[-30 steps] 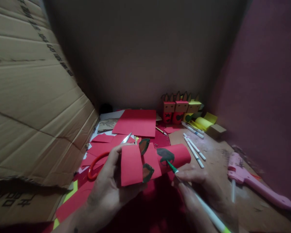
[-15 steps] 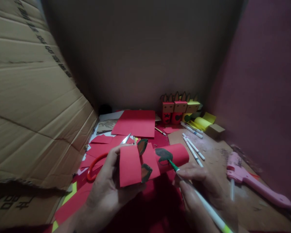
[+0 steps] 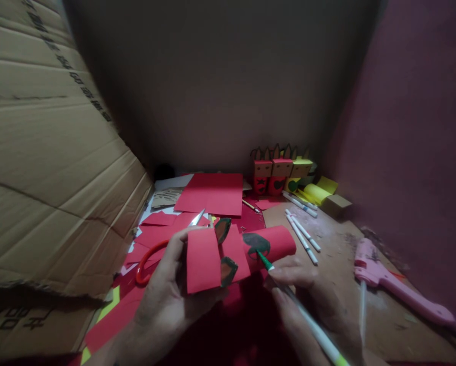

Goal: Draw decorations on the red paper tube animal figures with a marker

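Observation:
My left hand (image 3: 170, 290) is closed around the head end of a red paper figure (image 3: 204, 260), which lies on its side with two green-edged brown ears sticking out. Its rolled paper body (image 3: 283, 241) points to the right and bears a dark green coloured shape (image 3: 256, 244), partly filled inside an outline. Pinched in my right hand (image 3: 307, 300) is a white marker pen (image 3: 307, 320) with a green front end. The pen's tip touches the lower part of the dark shape. Red-handled scissors (image 3: 146, 264) lie behind my left hand, their blades partly hidden.
Red paper sheets (image 3: 213, 193) cover the back left. Several finished paper figures (image 3: 277, 170) stand at the back, near a yellow paper roll (image 3: 319, 193). White markers (image 3: 302, 236) and a pink glue gun (image 3: 399, 292) lie to the right. A cardboard panel (image 3: 56, 168) rises at left.
The pen tip has moved left along the bottom of the dark shape, and my right hand has shifted slightly left with it. My left hand and the figure stay nearly still.

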`<state>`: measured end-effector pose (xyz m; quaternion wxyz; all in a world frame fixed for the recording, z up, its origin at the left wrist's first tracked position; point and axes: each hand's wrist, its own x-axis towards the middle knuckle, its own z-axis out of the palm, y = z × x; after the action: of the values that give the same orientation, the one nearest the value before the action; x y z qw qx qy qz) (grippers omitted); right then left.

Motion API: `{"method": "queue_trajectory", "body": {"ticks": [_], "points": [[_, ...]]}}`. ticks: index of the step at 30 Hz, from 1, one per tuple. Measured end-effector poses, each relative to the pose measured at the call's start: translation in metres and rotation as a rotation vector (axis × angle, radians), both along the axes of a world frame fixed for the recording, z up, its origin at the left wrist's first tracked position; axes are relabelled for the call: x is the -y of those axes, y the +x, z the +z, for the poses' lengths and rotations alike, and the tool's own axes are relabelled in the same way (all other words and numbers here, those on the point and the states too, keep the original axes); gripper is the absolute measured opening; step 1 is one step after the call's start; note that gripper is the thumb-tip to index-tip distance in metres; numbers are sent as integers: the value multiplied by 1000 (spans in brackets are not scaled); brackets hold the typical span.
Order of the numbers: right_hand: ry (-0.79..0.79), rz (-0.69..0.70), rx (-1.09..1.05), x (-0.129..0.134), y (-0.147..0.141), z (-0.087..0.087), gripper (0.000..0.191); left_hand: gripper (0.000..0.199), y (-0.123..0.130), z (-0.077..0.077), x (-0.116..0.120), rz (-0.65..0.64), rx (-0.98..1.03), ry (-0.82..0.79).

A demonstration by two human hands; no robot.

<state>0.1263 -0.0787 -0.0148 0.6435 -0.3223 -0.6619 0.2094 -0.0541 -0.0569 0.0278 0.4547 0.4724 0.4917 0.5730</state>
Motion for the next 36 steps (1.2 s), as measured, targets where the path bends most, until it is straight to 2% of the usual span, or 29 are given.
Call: {"method": "queue_trajectory", "body": {"ticks": [4,8,13,16,23,28,33,36], "points": [[32,-49,-53,0,-11,-4,20,67,-2,0,0,25,-63,35],[-24,-71,-83,2,-12,-6,24,61,-4,-1,-1,12,-47,2],[-37,-142,-100,4,-7,-1,15,72,-11,-6,-4,32,-147,20],[-31,-172,-92,3,-6,1,15,71,-10,-6,-5,22,-114,14],[-49,-93,-79,2,-10,-9,20,70,-2,0,-3,-69,99,-62],[-29,-102,-76,1,-9,-7,16,66,-2,0,-2,-53,96,-71],[-24,-43,-52,1,-5,-6,20,62,-5,-2,-4,2,-67,34],[-20,-15,19,0,2,-4,22,65,-7,-3,-4,5,-76,29]]}}
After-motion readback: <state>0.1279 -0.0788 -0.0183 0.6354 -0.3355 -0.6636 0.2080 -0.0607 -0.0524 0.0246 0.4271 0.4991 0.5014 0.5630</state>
